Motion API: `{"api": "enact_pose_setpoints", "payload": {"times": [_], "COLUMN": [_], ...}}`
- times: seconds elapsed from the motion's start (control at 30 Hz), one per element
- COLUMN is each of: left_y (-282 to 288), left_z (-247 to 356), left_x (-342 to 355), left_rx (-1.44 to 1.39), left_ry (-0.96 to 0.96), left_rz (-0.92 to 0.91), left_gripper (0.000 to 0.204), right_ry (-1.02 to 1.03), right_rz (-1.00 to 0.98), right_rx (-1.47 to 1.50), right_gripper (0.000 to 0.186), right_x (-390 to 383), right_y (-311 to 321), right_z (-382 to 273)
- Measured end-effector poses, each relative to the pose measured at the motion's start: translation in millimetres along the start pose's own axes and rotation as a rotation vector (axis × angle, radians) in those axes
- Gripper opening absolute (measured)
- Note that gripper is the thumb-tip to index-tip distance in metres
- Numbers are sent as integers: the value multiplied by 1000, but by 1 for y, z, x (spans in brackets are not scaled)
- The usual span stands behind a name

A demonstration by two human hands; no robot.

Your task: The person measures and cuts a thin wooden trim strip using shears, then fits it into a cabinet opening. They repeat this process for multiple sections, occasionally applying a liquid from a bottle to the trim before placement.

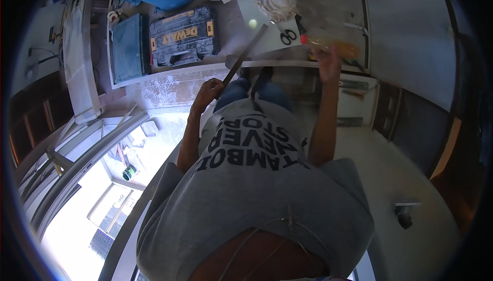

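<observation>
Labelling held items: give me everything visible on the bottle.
The bottle is yellow-orange, translucent and plastic-looking, with a red cap on one end. It is held roughly sideways, cap toward the person's left, its body gripped by the right hand, just right of the scissors in view. Finer surface detail is blurred.

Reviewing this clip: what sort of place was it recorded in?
Probably a workshop: a black plastic hard case with yellow latches and black-handled scissors lie on a grey work surface, and the left hand holds a long, thin, flat strip.
</observation>
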State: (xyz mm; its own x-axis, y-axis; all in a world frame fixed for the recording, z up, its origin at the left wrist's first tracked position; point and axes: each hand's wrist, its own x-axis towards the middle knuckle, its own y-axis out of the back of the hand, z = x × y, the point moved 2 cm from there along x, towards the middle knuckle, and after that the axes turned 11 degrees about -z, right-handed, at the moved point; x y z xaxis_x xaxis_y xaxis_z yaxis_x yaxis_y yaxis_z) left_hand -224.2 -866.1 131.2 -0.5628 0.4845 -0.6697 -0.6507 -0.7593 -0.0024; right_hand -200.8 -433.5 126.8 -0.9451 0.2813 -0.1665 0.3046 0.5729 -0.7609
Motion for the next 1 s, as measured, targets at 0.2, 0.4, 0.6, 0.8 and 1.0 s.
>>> {"api": "enact_pose_setpoints", "payload": {"times": [0.2,0.4,0.6,0.8,1.0], "left_y": [4,13,31,55,78], "left_z": [10,-8,-18,-24,-12], "left_x": [6,18,34,54,62], "left_rx": [66,129,246,147,48], "left_ry": [-43,-132,-306,-216,-185], "left_rz": [-75,-153,-240,-326,-482], "left_gripper": [22,16,16,26,29], "right_ry": [65,86,79,295,485], "right_rz": [47,23,246,235,141], "right_rx": [-221,-199,-480,-543,-737], "right_gripper": [22,22,45,41,40], "right_x": [-2,-8,-15,-11,-18], "right_y": [-42,-33,-65,-153,-230], "right_z": [2,21,34,54,62]}}
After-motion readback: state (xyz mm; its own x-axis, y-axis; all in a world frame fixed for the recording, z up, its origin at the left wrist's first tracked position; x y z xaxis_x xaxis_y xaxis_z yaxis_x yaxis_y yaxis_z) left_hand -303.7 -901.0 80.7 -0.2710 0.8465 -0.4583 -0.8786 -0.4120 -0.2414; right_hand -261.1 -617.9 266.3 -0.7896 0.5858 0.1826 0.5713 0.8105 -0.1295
